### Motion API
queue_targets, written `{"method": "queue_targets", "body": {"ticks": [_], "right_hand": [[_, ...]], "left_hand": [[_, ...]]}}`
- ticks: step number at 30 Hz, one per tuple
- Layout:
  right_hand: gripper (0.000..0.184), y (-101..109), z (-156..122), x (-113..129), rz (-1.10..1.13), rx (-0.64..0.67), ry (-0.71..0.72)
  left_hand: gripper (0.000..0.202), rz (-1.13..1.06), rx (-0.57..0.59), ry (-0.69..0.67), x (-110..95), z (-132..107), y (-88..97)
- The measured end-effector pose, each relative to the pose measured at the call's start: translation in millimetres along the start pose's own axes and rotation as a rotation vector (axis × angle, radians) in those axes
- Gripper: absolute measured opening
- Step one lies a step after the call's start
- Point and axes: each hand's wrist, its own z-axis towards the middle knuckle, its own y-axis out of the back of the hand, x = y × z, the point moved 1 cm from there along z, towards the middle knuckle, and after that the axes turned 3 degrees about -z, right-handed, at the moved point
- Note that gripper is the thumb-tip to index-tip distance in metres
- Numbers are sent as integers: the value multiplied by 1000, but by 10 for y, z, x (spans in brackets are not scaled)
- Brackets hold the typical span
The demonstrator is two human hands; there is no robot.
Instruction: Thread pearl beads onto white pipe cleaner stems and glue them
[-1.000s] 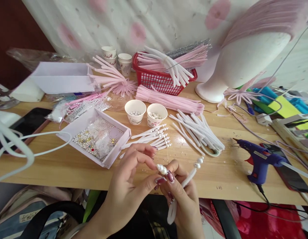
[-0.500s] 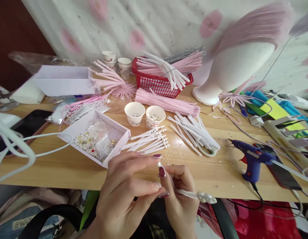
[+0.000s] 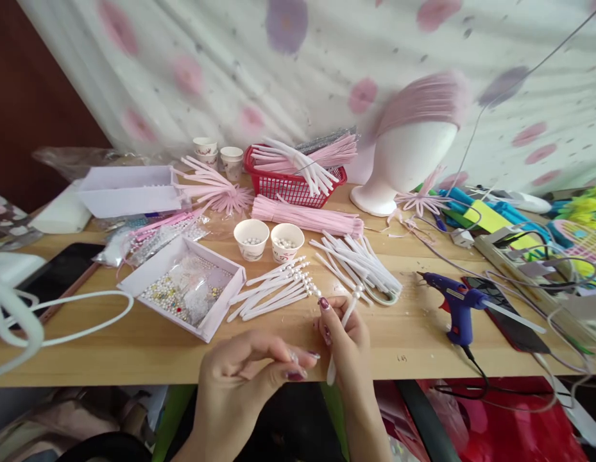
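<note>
My right hand (image 3: 349, 340) is closed round a white pipe cleaner (image 3: 346, 316) with pearl beads at its upper end. A small white bead shows by the thumb tip; whether it is pinched or lies behind, I cannot tell. My left hand (image 3: 244, 391) hangs over the table's front edge to the left, fingers curled and thumb close to them; anything between them is too small to make out. Beyond the hands lies a row of bead-tipped white pipe cleaners (image 3: 273, 296). Behind these stand two paper cups of beads, the left cup (image 3: 251, 251) and the right cup (image 3: 285, 254).
A white box (image 3: 225, 308) of loose beads is at left. Plain white pipe cleaners (image 3: 369, 266) and a pink bundle (image 3: 302, 217) lie behind. A red basket (image 3: 283, 188) and a foam head (image 3: 408, 160) stand further back. The blue glue gun (image 3: 459, 305) lies right.
My hands have moved apart, the left one drawing back from the right thumb. The right hand has turned, so the pipe cleaner's beaded end now points up and away. The view has shifted upward.
</note>
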Motion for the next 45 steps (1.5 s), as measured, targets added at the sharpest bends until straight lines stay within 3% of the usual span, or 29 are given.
{"method": "queue_targets", "body": {"ticks": [4, 14, 20, 27, 30, 35, 40, 45], "right_hand": [[47, 1, 45, -55, 51, -7, -3], [49, -15, 44, -97, 77, -31, -1], [50, -31, 64, -113, 66, -7, 4], [52, -69, 45, -35, 24, -11, 5], [52, -109, 55, 0, -6, 8, -27], [51, -140, 82, 21, -101, 9, -79], [53, -93, 112, 60, -295, 34, -132], [55, -86, 139, 80, -458, 62, -168]], "left_hand": [[32, -89, -29, 113, 109, 134, 17], [42, -164, 52, 97, 367, 261, 98], [50, -27, 98, 65, 392, 242, 132], [59, 282, 179, -23, 393, 198, 195], [54, 381, 215, -44, 374, 259, 217], [10, 502, 213, -150, 352, 411, 286], [53, 583, 239, -283, 355, 498, 387], [56, 649, 289, -337, 351, 463, 406]]}}
